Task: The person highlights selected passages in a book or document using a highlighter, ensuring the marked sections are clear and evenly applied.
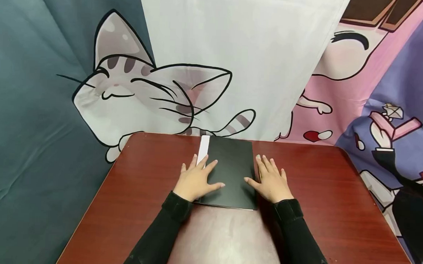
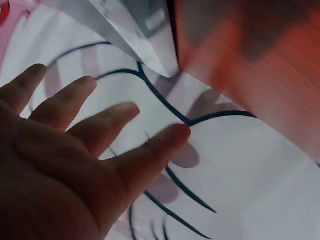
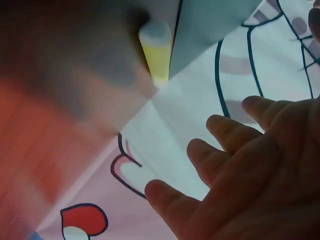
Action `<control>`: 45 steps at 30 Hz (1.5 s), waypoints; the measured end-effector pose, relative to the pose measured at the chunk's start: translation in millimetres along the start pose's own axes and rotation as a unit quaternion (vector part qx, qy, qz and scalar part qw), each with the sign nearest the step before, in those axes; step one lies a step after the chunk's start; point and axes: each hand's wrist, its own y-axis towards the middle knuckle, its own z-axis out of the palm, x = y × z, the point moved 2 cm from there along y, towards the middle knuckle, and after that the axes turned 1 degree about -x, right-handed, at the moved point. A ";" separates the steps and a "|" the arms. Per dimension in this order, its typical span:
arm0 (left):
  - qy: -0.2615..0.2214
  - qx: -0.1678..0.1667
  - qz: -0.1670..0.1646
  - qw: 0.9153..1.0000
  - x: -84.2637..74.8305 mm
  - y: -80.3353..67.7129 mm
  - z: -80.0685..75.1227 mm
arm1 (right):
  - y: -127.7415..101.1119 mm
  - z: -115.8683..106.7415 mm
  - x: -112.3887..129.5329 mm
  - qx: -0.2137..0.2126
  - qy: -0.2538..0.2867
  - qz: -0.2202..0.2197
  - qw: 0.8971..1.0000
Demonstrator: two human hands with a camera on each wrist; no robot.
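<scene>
A flat black rectangular item like a folder or board (image 1: 231, 167) lies on the table, a white strip (image 1: 203, 149) along its left side. Over its lower left edge, my left hand (image 1: 196, 180) is held with fingers spread, the thumb reaching across the black surface. My right hand (image 1: 272, 182) is at its right edge, fingers also spread. Neither hand grips anything; whether they touch the item I cannot tell. In the right wrist view a small yellow cylinder with a pale end (image 3: 156, 55) is beside the dark item; my hand mostly hides it from above.
The reddish-brown wooden table (image 1: 320, 213) extends on both sides. Behind it hangs a printed cloth (image 1: 263, 52) with a cartoon cat and figures. A plain teal cloth area (image 1: 30, 121) covers the left side.
</scene>
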 end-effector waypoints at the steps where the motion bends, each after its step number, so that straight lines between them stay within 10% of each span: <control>1: 0.002 0.010 0.007 1.000 -2.6 -5.0 0.8 | -3.1 2.3 -0.1 0.002 -0.004 -0.004 1.000; 10: 0.060 0.027 0.061 0.996 -24.0 -39.1 9.8 | -31.5 20.4 0.1 0.031 0.002 -0.032 0.999; 22: 0.123 -0.044 0.109 0.985 -32.8 -53.6 18.0 | -58.9 24.8 8.4 0.050 0.017 -0.052 0.997; 35: -0.007 -0.026 0.137 0.990 -16.4 -58.6 6.6 | -67.8 10.4 7.1 0.081 0.079 -0.040 0.993; 45: -0.155 -0.047 0.076 0.984 5.4 -75.6 -8.1 | -61.8 54.3 -6.0 0.013 -0.004 -0.196 0.981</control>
